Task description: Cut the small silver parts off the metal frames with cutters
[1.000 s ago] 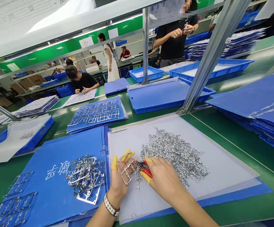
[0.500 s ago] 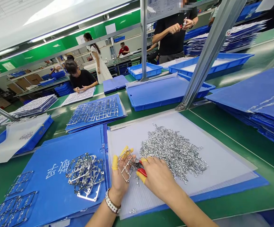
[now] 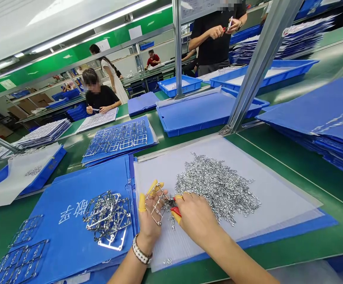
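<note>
My left hand [image 3: 148, 227], in yellow finger cots, holds a small silvery metal sprue frame [image 3: 157, 209] tilted up on its fingers. Closed around red-handled cutting pliers [image 3: 176, 212], my right hand [image 3: 197, 217] keeps their dark jaws at the right side of the frame. Just what the jaws touch is too small to tell. Beyond the right hand, a large heap of tiny shiny metal pieces [image 3: 215, 185] lies on a whitish translucent sheet [image 3: 284, 197]. Left of my hands, a tangled stack of metal sprue frames [image 3: 108, 217] rests on a blue board [image 3: 68, 244].
More frames [image 3: 20, 256] lie at the board's left edge. Ahead are a frame-covered blue stack [image 3: 116, 138], a blue tray [image 3: 195, 128] and a slanted metal post [image 3: 254, 75]. Blue sheets [image 3: 316, 114] are piled right. Co-workers sit and stand across the bench.
My hands stay close together, with the frame and pliers shifting only slightly. The view has tilted a little. In the background, a person in white has moved left behind a seated co-worker.
</note>
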{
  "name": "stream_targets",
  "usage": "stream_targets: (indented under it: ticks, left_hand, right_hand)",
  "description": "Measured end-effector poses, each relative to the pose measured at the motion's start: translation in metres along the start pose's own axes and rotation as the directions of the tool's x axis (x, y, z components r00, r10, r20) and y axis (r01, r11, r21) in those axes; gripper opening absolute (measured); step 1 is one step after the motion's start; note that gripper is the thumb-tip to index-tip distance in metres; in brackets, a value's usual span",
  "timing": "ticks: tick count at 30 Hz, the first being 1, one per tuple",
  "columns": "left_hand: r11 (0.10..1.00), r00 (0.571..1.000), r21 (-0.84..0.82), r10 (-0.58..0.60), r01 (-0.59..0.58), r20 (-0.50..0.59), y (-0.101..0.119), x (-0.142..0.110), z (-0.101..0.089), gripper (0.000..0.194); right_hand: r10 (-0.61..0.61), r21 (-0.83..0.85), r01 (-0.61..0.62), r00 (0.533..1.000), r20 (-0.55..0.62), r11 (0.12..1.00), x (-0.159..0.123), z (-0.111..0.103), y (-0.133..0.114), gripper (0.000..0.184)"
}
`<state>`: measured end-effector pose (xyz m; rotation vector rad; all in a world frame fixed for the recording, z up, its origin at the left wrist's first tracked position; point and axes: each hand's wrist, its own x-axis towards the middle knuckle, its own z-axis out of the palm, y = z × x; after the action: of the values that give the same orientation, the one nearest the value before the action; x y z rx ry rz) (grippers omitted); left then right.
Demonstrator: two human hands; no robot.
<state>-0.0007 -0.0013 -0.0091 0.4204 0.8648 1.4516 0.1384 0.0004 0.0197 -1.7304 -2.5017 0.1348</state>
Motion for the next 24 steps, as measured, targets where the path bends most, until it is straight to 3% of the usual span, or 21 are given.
stream_targets:
  ticks: [11,24]
  left_hand:
    - [0.999,0.999,-0.045,-0.011,0.008,-0.052,0.002,0.004,-0.001,0.055]
    - [0.999,0.997,0.017,0.033,-0.032,-0.068,-0.003,0.003,-0.002,0.056]
  right_hand:
    - [-0.047,0.129,0.044,0.999,0.013,0.991,-0.01,-0.002,-0.015,0.022]
    - [-0.053,0.122,0.047,0.998,0.045,0.991,-0.007,0.0,-0.019,0.023]
